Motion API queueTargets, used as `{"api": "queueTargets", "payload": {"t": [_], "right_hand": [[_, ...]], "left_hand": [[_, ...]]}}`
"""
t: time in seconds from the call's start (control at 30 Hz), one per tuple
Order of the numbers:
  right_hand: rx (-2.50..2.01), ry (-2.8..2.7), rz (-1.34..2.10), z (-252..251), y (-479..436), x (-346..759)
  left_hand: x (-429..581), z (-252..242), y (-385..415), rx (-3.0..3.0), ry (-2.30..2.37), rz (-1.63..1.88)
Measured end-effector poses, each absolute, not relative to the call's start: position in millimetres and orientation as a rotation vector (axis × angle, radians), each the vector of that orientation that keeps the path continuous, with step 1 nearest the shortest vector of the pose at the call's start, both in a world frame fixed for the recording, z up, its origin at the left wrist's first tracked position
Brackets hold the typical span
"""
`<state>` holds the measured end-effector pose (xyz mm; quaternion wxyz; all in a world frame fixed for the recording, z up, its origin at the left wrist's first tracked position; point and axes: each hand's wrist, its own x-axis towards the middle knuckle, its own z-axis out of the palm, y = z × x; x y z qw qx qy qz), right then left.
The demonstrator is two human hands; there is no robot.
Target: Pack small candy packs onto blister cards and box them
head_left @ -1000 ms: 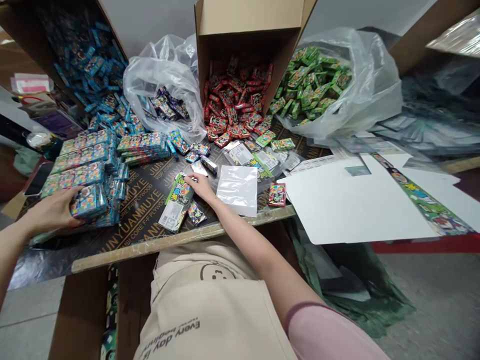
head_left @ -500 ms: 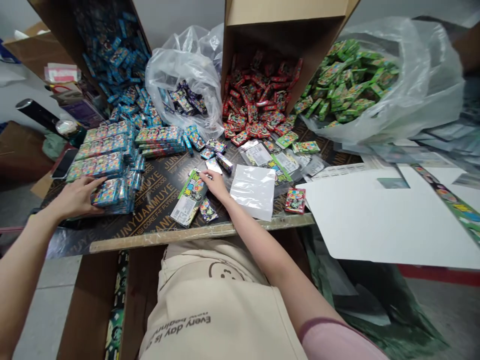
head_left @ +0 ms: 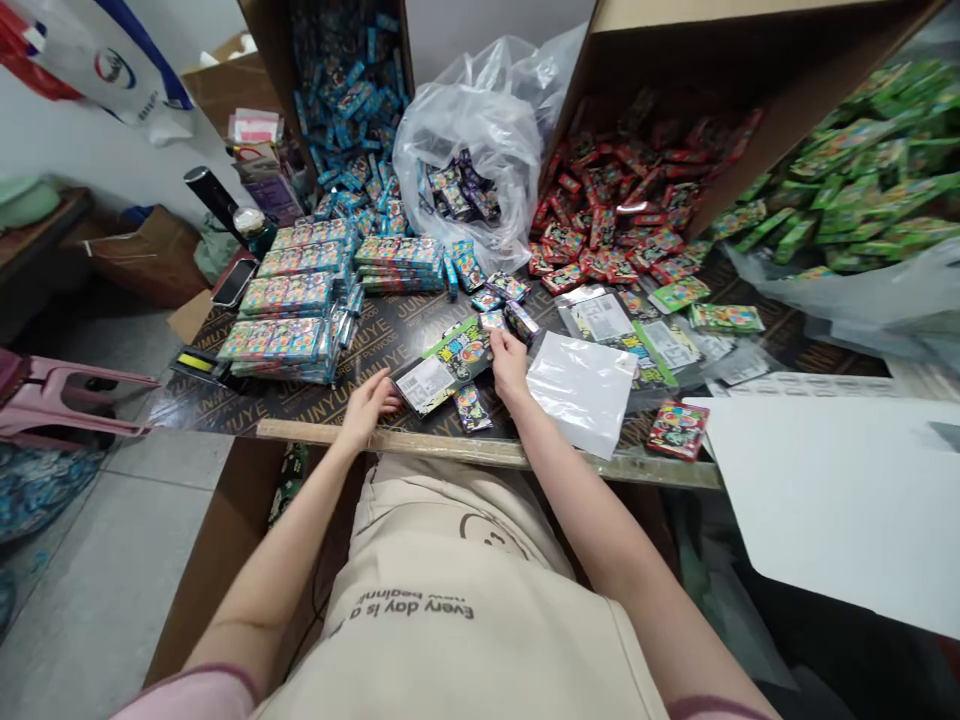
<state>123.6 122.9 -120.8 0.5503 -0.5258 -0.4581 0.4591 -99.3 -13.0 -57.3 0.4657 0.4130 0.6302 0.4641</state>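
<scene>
Fingers of the right hand (head_left: 510,366) pinch the pack (head_left: 442,368), likely to steady it; can't tell if the left hand (head_left: 365,408) grips.

Bare surface (head_left: 390,335) lies between the stacked packets (head_left: 281,342) and the flat printed packet (head_left: 429,383), with the left hand (head_left: 367,402) at its front end. Behind, loose small boxes (head_left: 508,287), the plastic bag (head_left: 469,128) and red boxes (head_left: 604,225) block passage; rightward, a clear sleeve (head_left: 581,388) and white sheet (head_left: 832,490) cover the surface.
</scene>
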Motion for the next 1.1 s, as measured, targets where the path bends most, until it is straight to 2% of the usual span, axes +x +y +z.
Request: {"api": "queueTargets", "payload": {"t": [0.13, 0.3, 0.5, 0.63, 0.77, 0.97, 1.1], "right_hand": [[-1.207, -1.094, 1.079, -108, 113, 120], [-1.088, -1.121, 1.144, -88, 85, 119], [-1.144, -1.172, 1.325, -98, 52, 126], [-1.182, -1.339, 1.353, -109, 47, 126], [-1.201, -1.424, 1.264, -110, 48, 124], [-1.238, -1.518, 1.164, -106, 49, 122], [-1.255, -1.539, 1.136, -105, 48, 121]], "left_hand": [[-78, -71, -12, 0.776, 1.373, 1.205], [-96, -49, -30, 1.078, 1.465, 1.374], [-178, -2, -42, 1.819, 1.661, 1.579], [-254, 18, -29, 1.903, 1.941, 1.706], [-292, 25, -26, 1.887, 2.093, 1.684], [-249, 22, -28, 2.071, 2.015, 1.598], [-200, 22, 22, 2.282, 1.875, 1.428]]}}
